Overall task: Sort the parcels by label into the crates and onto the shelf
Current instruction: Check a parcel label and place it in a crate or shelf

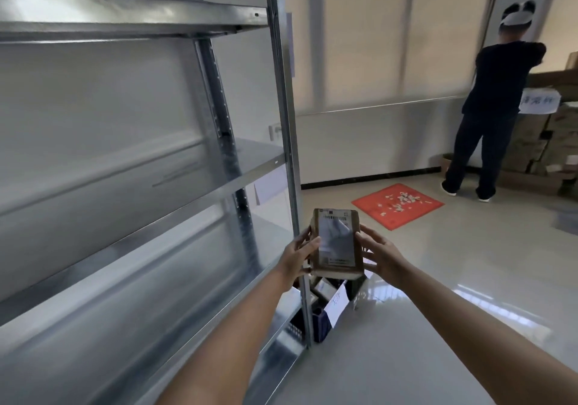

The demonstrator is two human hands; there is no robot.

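A small brown cardboard parcel (337, 243) with a white shipping label facing me is held up in front of me. My left hand (297, 257) grips its left edge, thumb across the label side. My right hand (380, 256) holds the right edge with the fingers spread along it. Below the parcel a dark blue crate (322, 323) with a white paper tag stands on the floor beside the shelf's corner post; several parcels lie inside it. The metal shelf (134, 167) fills the left of the view, its visible boards bare.
A red mat (372, 209) strewn with small white pieces lies on the floor ahead. At the far right a person in dark clothes (488, 107) stands facing stacked cardboard boxes (550, 142). Glossy grey floor spreads to the right.
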